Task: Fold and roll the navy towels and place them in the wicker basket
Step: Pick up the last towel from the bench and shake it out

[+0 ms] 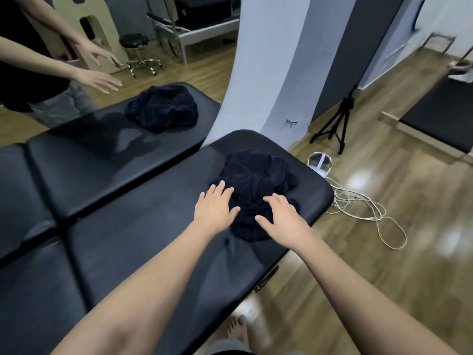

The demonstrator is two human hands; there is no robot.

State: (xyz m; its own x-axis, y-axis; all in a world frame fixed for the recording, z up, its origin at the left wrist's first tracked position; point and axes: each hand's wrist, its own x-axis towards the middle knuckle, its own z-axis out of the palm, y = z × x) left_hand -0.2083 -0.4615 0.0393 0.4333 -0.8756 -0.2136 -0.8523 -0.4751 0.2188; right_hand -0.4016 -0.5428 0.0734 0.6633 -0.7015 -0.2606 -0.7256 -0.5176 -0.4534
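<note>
Task is at its very start: nothing folded yet.
My left hand [216, 204] and right hand [282, 217], fingers spread and holding nothing, reach the crumpled navy towel heap [258, 183] on the black padded table [128, 239]; I see no wicker basket.

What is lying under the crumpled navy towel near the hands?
The navy towel lies on a black padded table. Whatever the heap covers cannot be seen. Both hands, left and right, reach it, fingers spread.

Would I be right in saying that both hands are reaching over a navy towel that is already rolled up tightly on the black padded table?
Not quite. The head view shows the navy towel lying in a crumpled heap, not rolled up tightly. The rest holds: the left hand and right hand both reach over it with fingers spread, on the black padded table.
</note>
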